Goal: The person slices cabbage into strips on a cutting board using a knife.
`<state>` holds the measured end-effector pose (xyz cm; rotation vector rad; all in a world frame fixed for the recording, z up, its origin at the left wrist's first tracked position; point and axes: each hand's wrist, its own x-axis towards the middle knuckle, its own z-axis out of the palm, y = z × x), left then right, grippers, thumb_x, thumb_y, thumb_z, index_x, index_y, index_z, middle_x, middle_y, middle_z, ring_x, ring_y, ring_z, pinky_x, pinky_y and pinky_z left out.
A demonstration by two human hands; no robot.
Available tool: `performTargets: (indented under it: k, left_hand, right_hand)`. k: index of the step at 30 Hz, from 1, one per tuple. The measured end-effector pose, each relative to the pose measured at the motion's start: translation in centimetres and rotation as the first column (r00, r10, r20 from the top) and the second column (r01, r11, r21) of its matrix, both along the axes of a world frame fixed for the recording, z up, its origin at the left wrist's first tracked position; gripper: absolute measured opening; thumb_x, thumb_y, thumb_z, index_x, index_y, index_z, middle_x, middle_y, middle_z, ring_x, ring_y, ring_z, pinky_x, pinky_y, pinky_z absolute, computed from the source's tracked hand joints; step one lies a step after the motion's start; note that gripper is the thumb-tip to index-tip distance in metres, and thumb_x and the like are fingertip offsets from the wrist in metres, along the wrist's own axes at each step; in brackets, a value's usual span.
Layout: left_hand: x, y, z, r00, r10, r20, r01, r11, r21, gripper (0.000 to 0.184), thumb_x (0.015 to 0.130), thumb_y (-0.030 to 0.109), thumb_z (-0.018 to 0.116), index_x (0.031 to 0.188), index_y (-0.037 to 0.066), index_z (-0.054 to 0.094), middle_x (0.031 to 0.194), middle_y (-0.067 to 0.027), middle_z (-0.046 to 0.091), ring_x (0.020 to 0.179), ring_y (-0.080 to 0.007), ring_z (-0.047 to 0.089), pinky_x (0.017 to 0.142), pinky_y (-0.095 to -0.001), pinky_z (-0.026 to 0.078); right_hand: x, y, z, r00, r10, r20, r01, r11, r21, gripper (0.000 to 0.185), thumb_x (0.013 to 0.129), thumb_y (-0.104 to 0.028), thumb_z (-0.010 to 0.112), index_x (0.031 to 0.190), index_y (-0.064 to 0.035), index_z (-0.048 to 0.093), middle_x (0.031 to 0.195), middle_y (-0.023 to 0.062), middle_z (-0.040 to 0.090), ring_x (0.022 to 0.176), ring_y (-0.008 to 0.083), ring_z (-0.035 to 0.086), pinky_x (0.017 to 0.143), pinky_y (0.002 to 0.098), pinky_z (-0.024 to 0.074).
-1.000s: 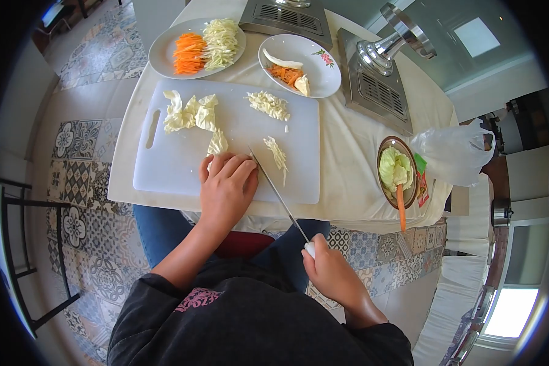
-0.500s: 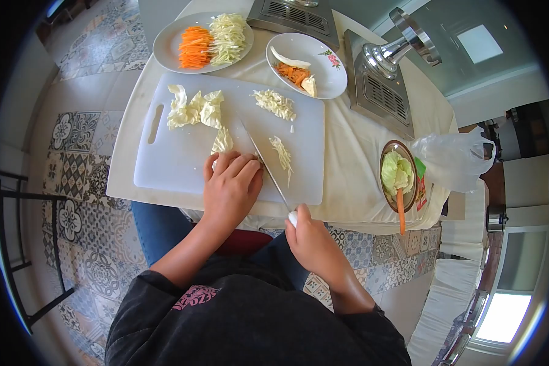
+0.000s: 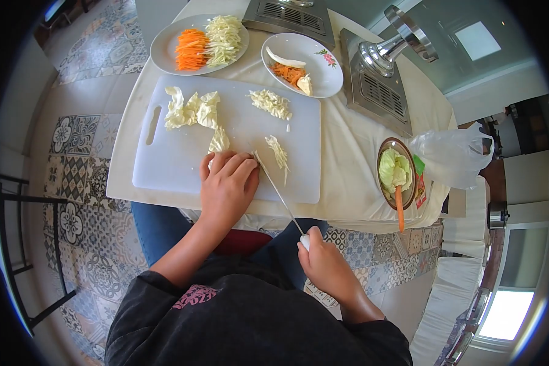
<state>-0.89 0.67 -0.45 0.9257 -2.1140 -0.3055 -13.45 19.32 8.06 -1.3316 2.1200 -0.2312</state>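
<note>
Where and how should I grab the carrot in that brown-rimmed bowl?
Likely by its near end, coming from your side of the table: the carrot juts over the near rim of the bowl, leaving that end free to pinch, while its other end lies beside the cabbage. Your right hand has the knife, though.

No text clearly readable, pink lettering point(image 3: 196, 296) on the black shirt point(image 3: 256, 326), too small and slanted
</note>
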Motion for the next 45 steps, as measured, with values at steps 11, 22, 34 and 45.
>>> performTargets:
  k: [11,22,34,45]
  left_hand:
    - [0.1,0.1,0.1,1.0,-0.006,0.002,0.006,1.0,0.003,0.01,0.084,0.014,0.074,0.093,0.014,0.069,0.099,0.002,0.07,0.104,-0.0204,0.063,0.103,-0.0459,0.038]
    - [0.1,0.1,-0.1,1.0,-0.007,0.0,0.007,1.0,0.005,0.01,0.084,0.013,0.073,0.092,0.014,0.068,0.098,0.0016,0.07,0.105,-0.0205,0.063,0.104,-0.0463,0.037]
    - [0.2,0.1,-0.4,0.998,-0.025,-0.062,0.025,1.0,0.002,0.01,0.081,0.01,0.074,0.088,0.013,0.069,0.097,0.0011,0.071,0.104,-0.0204,0.064,0.104,-0.0444,0.038]
    - [0.1,0.1,0.0,1.0,-0.003,-0.005,0.003,1.0,0.007,0.009,0.082,0.013,0.073,0.089,0.013,0.069,0.097,0.0018,0.07,0.103,-0.02,0.063,0.103,-0.045,0.038]
  right_hand:
    - [-1.7,4.4,4.2,1.0,0.003,0.005,-0.004,0.98,0.197,0.03,0.101,-0.025,0.052,0.106,0.0029,0.042,0.074,0.0312,0.064,0.072,0.0513,0.064,0.066,0.0601,0.0475]
    - [-0.3,2.8,0.5,0.995,-0.065,0.077,0.068,0.997,-0.039,0.028,0.101,-0.025,0.053,0.104,0.0009,0.044,0.076,0.0314,0.065,0.075,0.0523,0.063,0.067,0.0606,0.0471]
    - [-0.4,0.0,0.0,0.983,-0.154,0.1,0.163,0.982,-0.094,0.026,0.099,-0.023,0.058,0.101,0.0022,0.05,0.08,0.0295,0.066,0.08,0.0503,0.064,0.067,0.0541,0.0479]
    - [0.7,0.3,-0.2,0.993,-0.07,0.099,0.084,0.986,-0.145,0.027,0.101,-0.025,0.055,0.101,0.0009,0.045,0.076,0.0298,0.066,0.074,0.051,0.064,0.065,0.0602,0.0486]
